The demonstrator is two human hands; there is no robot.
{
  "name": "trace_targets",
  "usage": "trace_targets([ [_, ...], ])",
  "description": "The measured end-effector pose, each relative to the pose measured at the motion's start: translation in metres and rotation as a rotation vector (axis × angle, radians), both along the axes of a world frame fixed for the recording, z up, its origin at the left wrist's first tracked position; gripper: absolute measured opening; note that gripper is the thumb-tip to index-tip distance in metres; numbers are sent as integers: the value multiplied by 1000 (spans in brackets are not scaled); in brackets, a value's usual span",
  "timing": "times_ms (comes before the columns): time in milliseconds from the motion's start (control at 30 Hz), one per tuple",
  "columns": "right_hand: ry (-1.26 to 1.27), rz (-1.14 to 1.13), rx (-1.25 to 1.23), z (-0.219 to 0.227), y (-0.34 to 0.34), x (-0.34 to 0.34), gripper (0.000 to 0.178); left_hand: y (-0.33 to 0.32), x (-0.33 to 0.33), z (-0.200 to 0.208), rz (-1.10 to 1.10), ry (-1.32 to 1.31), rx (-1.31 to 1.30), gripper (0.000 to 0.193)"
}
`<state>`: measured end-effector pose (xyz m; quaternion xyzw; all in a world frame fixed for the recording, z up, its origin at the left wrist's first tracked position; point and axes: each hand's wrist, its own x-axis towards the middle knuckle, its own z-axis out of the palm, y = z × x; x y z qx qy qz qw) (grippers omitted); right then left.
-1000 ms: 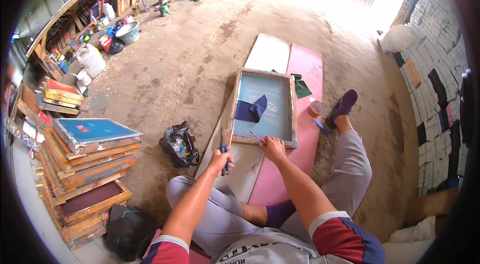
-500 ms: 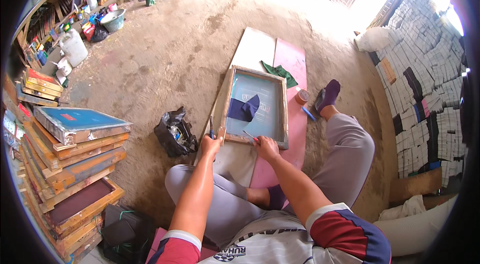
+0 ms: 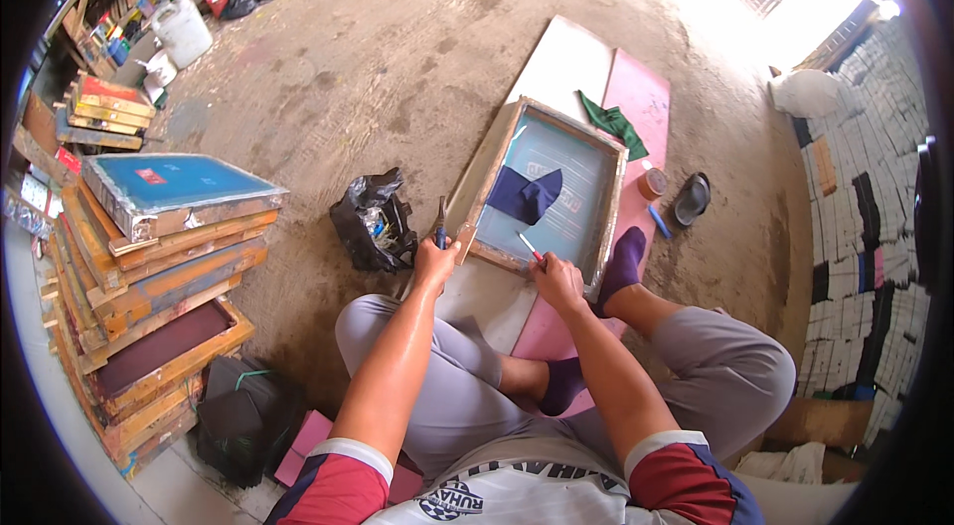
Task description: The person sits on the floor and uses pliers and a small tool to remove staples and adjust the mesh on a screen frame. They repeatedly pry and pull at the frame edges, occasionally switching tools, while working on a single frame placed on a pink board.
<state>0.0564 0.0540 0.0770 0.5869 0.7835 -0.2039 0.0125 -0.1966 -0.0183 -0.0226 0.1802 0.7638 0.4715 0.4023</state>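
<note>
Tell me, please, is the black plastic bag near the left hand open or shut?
Open: the mouth of the black plastic bag gapes upward, and pale, crumpled contents show inside.

White, pink boards [image 3: 646,93] (on brown floor [image 3: 417,58]) bearing wooden frame [image 3: 492,162], green cloth [image 3: 614,124].

White shirt [image 3: 542,497] with dark print [image 3: 452,502] along the lower edge, red-and-navy sleeves [image 3: 681,478] with white cuffs [image 3: 666,442], grey trousers [image 3: 720,371], purple socks [image 3: 623,262]

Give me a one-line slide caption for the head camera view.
Left hand holding a dark tool, right hand a red-handled tool, at a wooden frame with dark blue cloth inside.
</note>
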Motion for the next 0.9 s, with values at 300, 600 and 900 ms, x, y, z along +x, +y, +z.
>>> trace_targets([
  [300,285,62,-112,15,19,-49,25,13,6,66,-119,298,-73,34],
  [600,331,134,-175,15,19,-56,40,42,-19,37,-269,47,-9,40],
  [900,257,93,-226,21,21,-67,34,45,-24,46,-246,-178,-35,44],
])
